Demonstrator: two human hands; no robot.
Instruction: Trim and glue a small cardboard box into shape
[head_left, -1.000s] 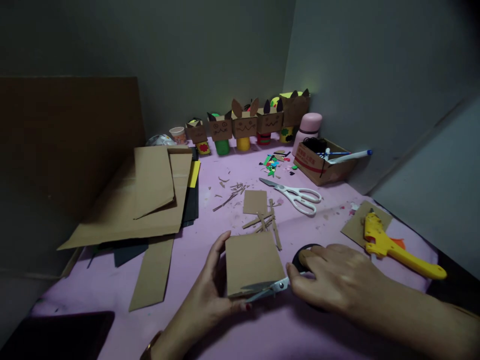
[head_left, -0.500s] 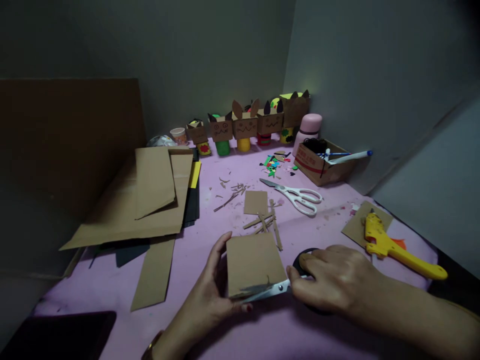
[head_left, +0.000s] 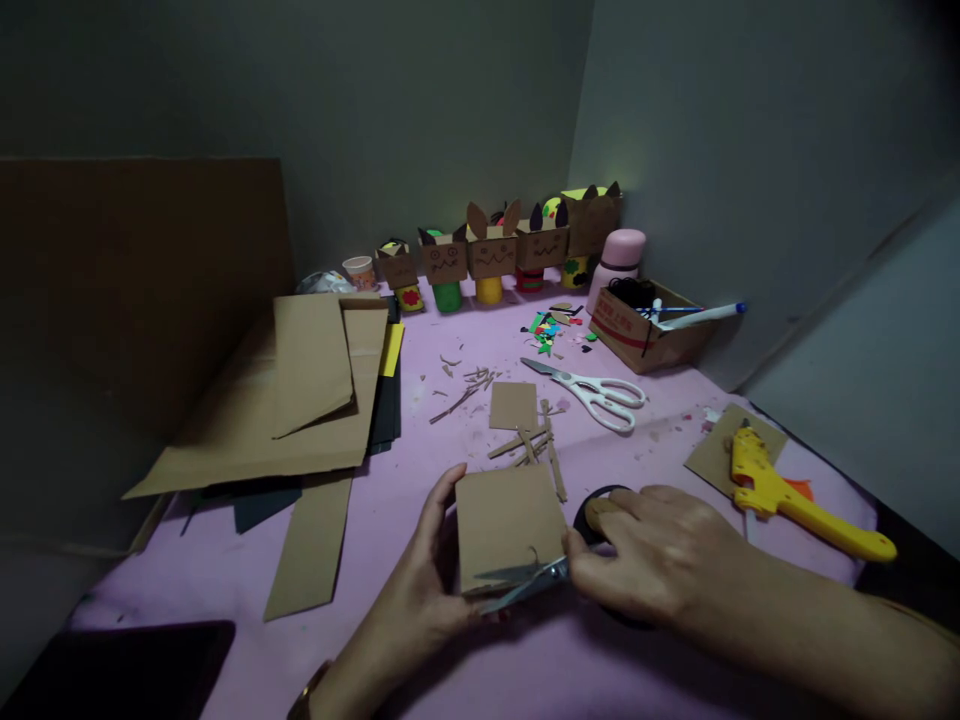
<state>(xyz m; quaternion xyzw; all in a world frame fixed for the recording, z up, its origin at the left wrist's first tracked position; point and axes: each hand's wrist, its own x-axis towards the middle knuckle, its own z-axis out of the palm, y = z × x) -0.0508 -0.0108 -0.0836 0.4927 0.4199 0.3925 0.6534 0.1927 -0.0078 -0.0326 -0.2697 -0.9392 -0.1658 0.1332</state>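
At the near-left corner of the desk (head_left: 405,480) lies a dark flat slab (head_left: 120,665). Beyond it, towards the left edge, cardboard sheets (head_left: 300,400) lie in a pile, and a long strip (head_left: 311,545) lies against the pile's near side. The left hand (head_left: 420,590) is close to the near edge, about its middle. It pinches the card (head_left: 506,520), a brown square, with the thumb laid along the card's left side and the other fingers hidden under it. The card is held nearly flat, just above the desk. The scissors (head_left: 525,580) are at the card's near side. Their long axis runs almost along the near edge of the desk, with the tips pointing left, to the left hand, and the black handles to the right. The blades stand a little apart: one is over the card and one is below it. The right hand (head_left: 660,555) is curled around the handles, with the thumb in the loop. Behind the card lie thin offcuts (head_left: 536,445), and white scissors (head_left: 592,390) lie further back. Paper figures (head_left: 491,255) stand in a row along the far edge, a box (head_left: 645,335) is near the far-right corner, and a yellow glue gun (head_left: 795,500) lies at the right edge.
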